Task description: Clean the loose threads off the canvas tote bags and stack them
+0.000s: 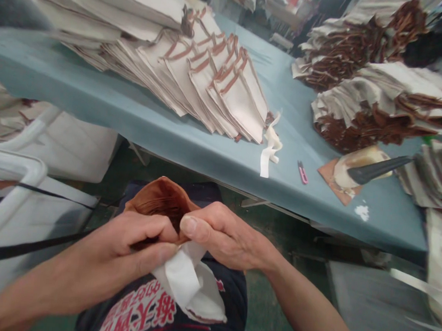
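Observation:
Close to my body, both hands grip the edge of a brown fabric piece [163,189] that gapes open like a pouch, with a white fabric part [193,283] hanging below it over my dark apron [130,310]. My left hand [133,250] pinches the edge between thumb and fingers. Beside it, thumb pressed down on the same edge, is my right hand [224,235]. The two thumbs are almost side by side. Whether the brown and white parts are one sewn piece cannot be made out, since my fingers cover the join.
A blue-topped table [287,184] carries an overlapping row of white pieces with brown trim [240,97], white strips [270,148], pink thread snips [302,173], a glue container [344,168] with a dark-handled brush [380,168], and stacked fabric bundles [382,105]. White bins [68,146] stand left.

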The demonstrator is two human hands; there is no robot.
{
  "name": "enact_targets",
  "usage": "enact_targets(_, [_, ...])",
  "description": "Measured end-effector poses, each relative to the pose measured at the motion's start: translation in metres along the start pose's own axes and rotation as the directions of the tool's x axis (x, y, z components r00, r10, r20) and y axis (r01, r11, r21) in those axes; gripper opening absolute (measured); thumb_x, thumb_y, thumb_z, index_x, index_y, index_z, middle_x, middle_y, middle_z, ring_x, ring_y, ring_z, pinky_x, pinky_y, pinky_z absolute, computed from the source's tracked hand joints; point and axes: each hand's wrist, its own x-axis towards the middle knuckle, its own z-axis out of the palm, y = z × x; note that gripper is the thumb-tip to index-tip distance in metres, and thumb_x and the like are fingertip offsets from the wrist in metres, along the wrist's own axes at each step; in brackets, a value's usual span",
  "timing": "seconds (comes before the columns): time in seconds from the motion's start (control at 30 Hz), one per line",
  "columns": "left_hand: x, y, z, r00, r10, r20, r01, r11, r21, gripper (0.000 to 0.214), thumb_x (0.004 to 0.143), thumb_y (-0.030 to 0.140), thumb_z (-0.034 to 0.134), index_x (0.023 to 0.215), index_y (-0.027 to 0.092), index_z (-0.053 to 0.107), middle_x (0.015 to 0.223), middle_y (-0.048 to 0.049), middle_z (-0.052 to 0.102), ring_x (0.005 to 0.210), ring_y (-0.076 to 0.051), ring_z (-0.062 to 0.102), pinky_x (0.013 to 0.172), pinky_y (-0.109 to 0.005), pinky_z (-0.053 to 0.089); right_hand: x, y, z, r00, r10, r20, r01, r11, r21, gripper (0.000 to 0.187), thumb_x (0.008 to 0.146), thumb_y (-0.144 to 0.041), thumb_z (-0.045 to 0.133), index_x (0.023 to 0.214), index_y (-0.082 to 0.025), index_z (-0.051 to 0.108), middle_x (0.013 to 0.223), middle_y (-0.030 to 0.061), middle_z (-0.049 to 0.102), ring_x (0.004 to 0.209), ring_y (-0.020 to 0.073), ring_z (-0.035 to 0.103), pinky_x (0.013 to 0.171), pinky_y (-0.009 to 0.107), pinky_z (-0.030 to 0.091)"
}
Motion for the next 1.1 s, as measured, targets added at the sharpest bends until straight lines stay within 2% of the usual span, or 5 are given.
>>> enact_targets(0.17, [-0.002,-0.011,-0.005,0.984,-0.103,0.143,0.137,0.957,-0.256,0.042,0.109,0.049,0.060,0.078,0.021,0.065,0.070,0.0056,0.054,0.062,-0.012,0.044,0.055,-0.019,0.041,0.000,0.003,-0.001,0.999,-0.015,0.050,0.011,0.997,0.080,0.036,0.106,-0.038,0.058,0.074,-0.025,0.049,0.069,-0.0032,0.045,0.066,0.0151,0.040,0.058,0.030,0.035])
enact_targets(0.33, [-0.003,-0.021,-0.002,0.976,-0.144,0.162,0.198,0.896,-0.397,0.057,0.110,0.066,0.055,0.077,0.020,0.067,0.070,0.0033,0.053,0.063,-0.013,0.043,0.055,-0.022,0.038,0.001,0.002,0.000,0.998,-0.060,0.023,0.061,0.996,-0.064,0.017,0.089,-0.031,0.071,0.079,-0.023,0.059,0.068,-0.0075,0.051,0.061,0.0104,0.044,0.058,0.024,0.034])
enact_targets(0.53, [0.010,-0.011,-0.001,0.948,-0.158,0.275,0.279,0.830,-0.484,0.061,0.101,0.067,0.065,0.067,0.025,0.039,0.063,0.0088,0.025,0.055,-0.010,0.020,0.047,-0.024,0.021,0.005,-0.001,0.003,0.999,-0.035,-0.006,0.034,0.994,-0.104,0.020,0.087,-0.027,0.068,0.074,-0.023,0.053,0.064,-0.0093,0.044,0.059,0.0094,0.038,0.060,0.024,0.031])
enact_targets(0.9, [0.009,-0.015,0.000,0.956,-0.114,0.271,0.249,0.804,-0.540,0.061,0.106,0.068,0.063,0.069,0.023,0.043,0.065,0.0083,0.030,0.056,-0.010,0.025,0.048,-0.022,0.023,0.007,0.005,0.012,0.997,0.035,-0.073,-0.034,0.999,0.022,0.022,0.083,-0.030,0.068,0.071,-0.024,0.051,0.063,-0.0100,0.041,0.058,0.0093,0.035,0.057,0.024,0.029])
enact_targets(1.1, [0.009,-0.011,0.003,0.965,-0.133,0.225,0.242,0.784,-0.572,0.055,0.106,0.060,0.061,0.068,0.023,0.045,0.064,0.0077,0.033,0.055,-0.009,0.026,0.048,-0.020,0.022,0.007,0.004,0.019,0.982,0.074,-0.176,-0.087,0.994,-0.069,0.022,0.084,-0.032,0.068,0.070,-0.023,0.052,0.064,-0.0084,0.047,0.061,0.0113,0.042,0.064,0.028,0.032])
